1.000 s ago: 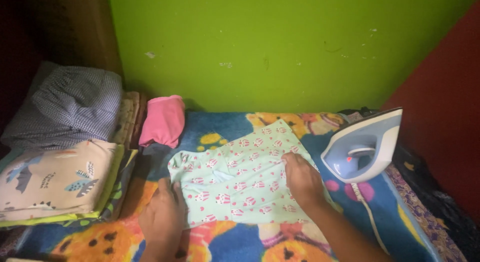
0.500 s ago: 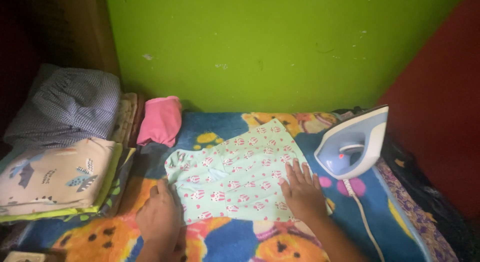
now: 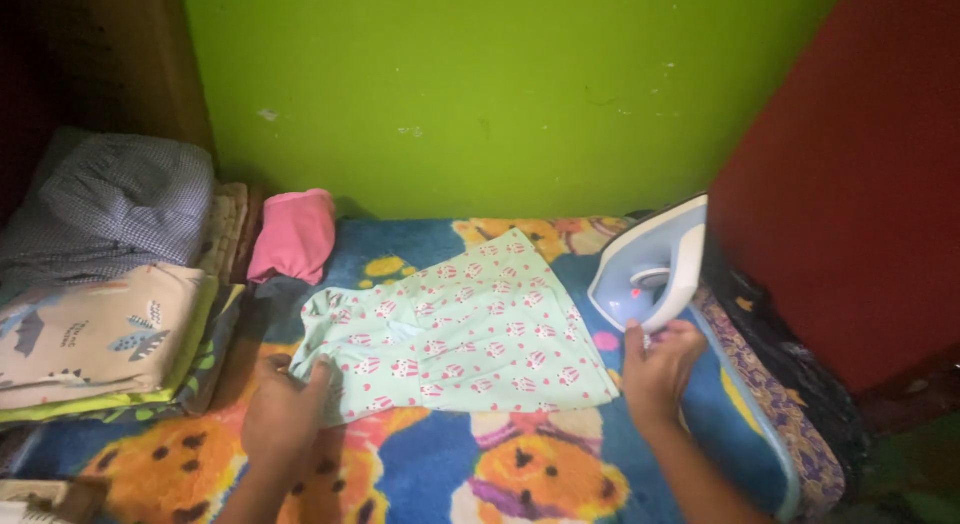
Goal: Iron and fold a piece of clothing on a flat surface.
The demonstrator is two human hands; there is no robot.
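One mint garment (image 3: 460, 334) lies flat at frame centre on the blanket (image 3: 430, 474). Left hand (image 3: 285, 414) pinches its lower-left edge; right hand (image 3: 655, 369), fingers spread, touches the iron (image 3: 650, 274) standing upright, centre right.

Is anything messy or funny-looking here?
Nothing stands out. The mint-green dress lies flat on the colourful blanket, the left hand on its corner. The iron stands upright, the right hand at its base. The folded clothes sit stacked; the pink cloth lies loosely bundled.
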